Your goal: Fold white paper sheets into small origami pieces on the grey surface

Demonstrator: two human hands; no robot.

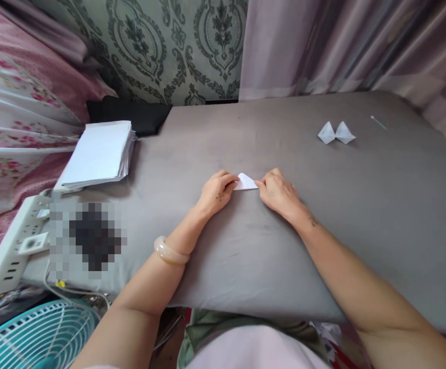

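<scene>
A small white folded paper [246, 182], roughly triangular with its point away from me, is held between my two hands over the grey cloth surface [223, 246]. My left hand [218, 192] pinches its left corner between thumb and fingers. At the right corner, my right hand [279, 189] grips the paper with its thumb and curled fingers. Both corners are partly hidden by my fingertips. Farther back to the right stands a white folded-paper piece with two pointed peaks [336, 133].
A stack of white paper [99, 151] lies at the left, in front of a black flat item [128, 115]. A white power strip [11, 251] with plugs is at the left edge, above a teal fan [42, 335]. A thin stick [379, 122] lies far right.
</scene>
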